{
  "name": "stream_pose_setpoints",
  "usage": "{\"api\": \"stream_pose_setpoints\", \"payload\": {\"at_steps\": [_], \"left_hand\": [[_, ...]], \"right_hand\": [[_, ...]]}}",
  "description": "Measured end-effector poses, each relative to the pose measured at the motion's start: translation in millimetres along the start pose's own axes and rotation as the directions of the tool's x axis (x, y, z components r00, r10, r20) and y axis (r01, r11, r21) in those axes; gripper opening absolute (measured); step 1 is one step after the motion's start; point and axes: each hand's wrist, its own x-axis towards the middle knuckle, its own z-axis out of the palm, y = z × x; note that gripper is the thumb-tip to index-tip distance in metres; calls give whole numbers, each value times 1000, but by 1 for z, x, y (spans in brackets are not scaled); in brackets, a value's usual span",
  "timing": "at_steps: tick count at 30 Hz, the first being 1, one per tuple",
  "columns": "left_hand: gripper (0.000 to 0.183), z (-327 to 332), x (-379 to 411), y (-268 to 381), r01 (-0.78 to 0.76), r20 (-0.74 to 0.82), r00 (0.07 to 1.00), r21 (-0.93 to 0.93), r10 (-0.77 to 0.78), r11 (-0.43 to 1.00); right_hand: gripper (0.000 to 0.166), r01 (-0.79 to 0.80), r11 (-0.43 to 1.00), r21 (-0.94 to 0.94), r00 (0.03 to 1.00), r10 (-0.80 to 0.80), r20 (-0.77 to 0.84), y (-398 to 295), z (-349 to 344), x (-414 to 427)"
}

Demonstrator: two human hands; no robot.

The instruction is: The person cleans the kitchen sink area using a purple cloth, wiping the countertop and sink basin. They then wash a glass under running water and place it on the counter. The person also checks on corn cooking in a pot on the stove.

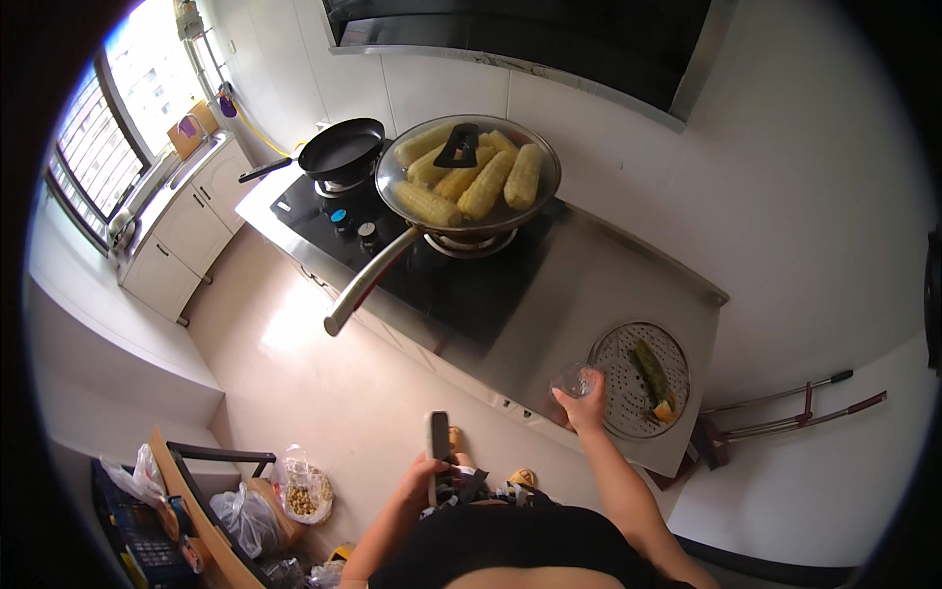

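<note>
My left hand [422, 475] grips a slim, dark-faced object with a pale edge, probably a mobile phone [439, 436], upright before my body. In my right hand [587, 403] is a small clear cup [571, 379], over the front of the steel counter. Just right of it lies a round perforated metal steamer plate [617, 397] bearing a dark green, elongated piece of food [650, 370] and an orange-yellow piece [664, 408]. On the nearer burner a long-handled wok [471, 230] holds several corn cobs [486, 184] under a glass lid [548, 166] with a black handle.
A black frying pan [342, 149] occupies the far burner of the black gas hob [412, 287]. The wok's handle [372, 283] juts past the counter edge. Plastic bags [246, 519] stand on the floor at lower left. A folded hand trolley [798, 416] leans near the right wall.
</note>
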Motion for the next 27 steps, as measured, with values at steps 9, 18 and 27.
{"api": "stream_pose_setpoints", "payload": {"at_steps": [9,18,27], "left_hand": [[43,-166,13,126,-72,-195,980,-208,31,976],[41,-253,20,232,-188,-235,963,-225,134,956],[41,-299,17,226,-167,-274,958,-317,78,934]], "right_hand": [[83,79,926,-370,928,-204,-313,-103,26,51],[64,151,937,-314,966,-73,247,-434,116,188],[48,8,747,-665,970,156,187,-414,186,259]]}}
